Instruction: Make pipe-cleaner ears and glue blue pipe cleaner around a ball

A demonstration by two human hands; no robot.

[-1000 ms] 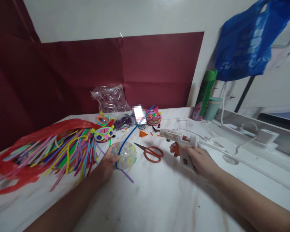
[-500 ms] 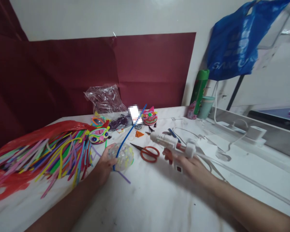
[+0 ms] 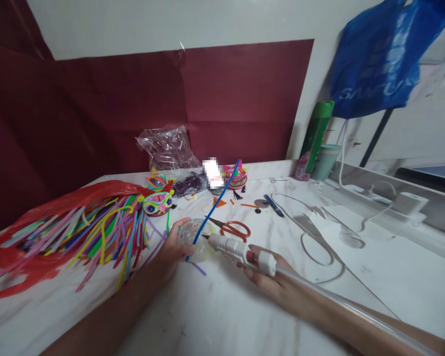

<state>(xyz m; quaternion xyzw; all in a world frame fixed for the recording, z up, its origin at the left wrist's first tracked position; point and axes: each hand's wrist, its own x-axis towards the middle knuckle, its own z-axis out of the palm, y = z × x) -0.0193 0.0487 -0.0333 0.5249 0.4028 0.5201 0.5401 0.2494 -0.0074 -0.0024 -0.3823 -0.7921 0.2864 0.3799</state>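
Note:
My left hand grips a clear ball with coloured specks on the white table, and a blue pipe cleaner rises from the ball toward the back. My right hand is closed round a white glue gun with a clear glue stick trailing behind it. The gun's nozzle points left and sits right at the ball, beside the blue pipe cleaner. Red-handled scissors lie just behind the gun.
A heap of coloured pipe cleaners on a red bag fills the left. Two small decorated faces, a clear bag, a green can, a cup, a white cable and a blue bag stand around.
My right hand swung the glue gun down and left, from above the scissors to the ball. My left hand kept hold of the ball.

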